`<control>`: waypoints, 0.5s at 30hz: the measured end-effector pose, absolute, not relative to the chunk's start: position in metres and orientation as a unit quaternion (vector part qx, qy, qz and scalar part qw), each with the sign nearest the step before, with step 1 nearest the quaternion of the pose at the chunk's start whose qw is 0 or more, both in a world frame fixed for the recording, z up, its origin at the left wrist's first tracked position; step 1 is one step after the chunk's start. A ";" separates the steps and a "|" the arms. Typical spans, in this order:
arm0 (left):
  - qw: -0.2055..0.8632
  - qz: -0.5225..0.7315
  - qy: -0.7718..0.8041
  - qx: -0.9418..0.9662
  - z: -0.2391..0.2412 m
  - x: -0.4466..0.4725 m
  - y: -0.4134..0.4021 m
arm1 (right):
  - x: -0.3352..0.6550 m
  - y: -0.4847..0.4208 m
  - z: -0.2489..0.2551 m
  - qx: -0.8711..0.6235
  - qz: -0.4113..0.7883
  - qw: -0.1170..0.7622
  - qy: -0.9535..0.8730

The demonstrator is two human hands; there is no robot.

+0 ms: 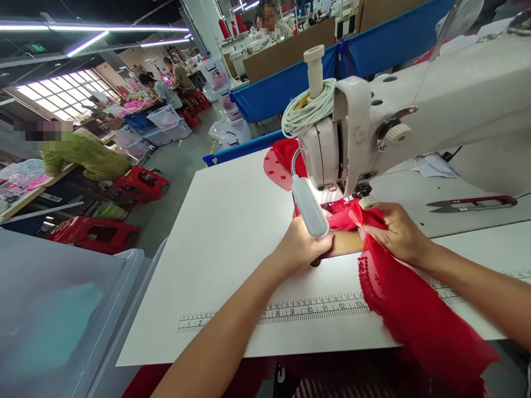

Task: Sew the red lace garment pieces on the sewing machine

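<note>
Red sheer lace fabric [404, 296] runs from under the needle area of a white sewing machine [448, 105] and hangs over the table's front edge on the right. My right hand [396, 229] is closed on a gathered part of it, just right of the presser foot area. My left hand [301, 246] rests by the tan plate [342, 243], left of the needle, against the red fabric. A small white lamp [311, 207] covers most of its fingers; its thumb shows. More red fabric with a dotted pattern [277, 171] lies behind the machine head.
Thread snips [473, 204] lie on the machine bed to the right. A printed ruler [311, 309] runs along the front of the white table [211, 237]. Translucent bins [62, 309] stand at left, near red stools [95, 235]. Several people sit working beyond.
</note>
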State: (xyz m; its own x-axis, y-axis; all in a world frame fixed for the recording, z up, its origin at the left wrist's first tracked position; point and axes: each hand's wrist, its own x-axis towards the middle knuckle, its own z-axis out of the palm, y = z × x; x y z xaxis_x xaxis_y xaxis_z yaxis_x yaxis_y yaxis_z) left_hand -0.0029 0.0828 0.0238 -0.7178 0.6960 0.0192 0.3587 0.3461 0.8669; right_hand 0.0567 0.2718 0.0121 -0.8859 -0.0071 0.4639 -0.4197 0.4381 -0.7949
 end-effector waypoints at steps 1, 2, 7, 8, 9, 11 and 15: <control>0.138 0.463 0.807 0.339 0.021 -0.002 0.085 | 0.057 0.272 0.012 0.140 0.509 0.209 -0.823; 0.102 0.460 0.812 0.345 0.017 -0.001 0.087 | 0.057 0.272 0.011 0.151 0.502 0.215 -0.824; 0.013 0.426 0.807 0.408 0.006 -0.001 0.087 | 0.058 0.276 0.001 0.204 0.418 0.252 -0.849; 0.001 0.415 0.805 0.424 0.005 -0.002 0.085 | 0.058 0.277 0.000 0.208 0.400 0.256 -0.855; -0.006 0.404 0.804 0.435 0.006 -0.003 0.084 | 0.058 0.278 -0.001 0.209 0.386 0.259 -0.860; 0.003 0.400 0.809 0.430 0.009 -0.006 0.082 | 0.058 0.278 0.000 0.208 0.366 0.271 -0.865; 0.035 0.406 0.823 0.396 0.016 -0.011 0.080 | 0.058 0.276 0.005 0.219 0.334 0.329 -0.856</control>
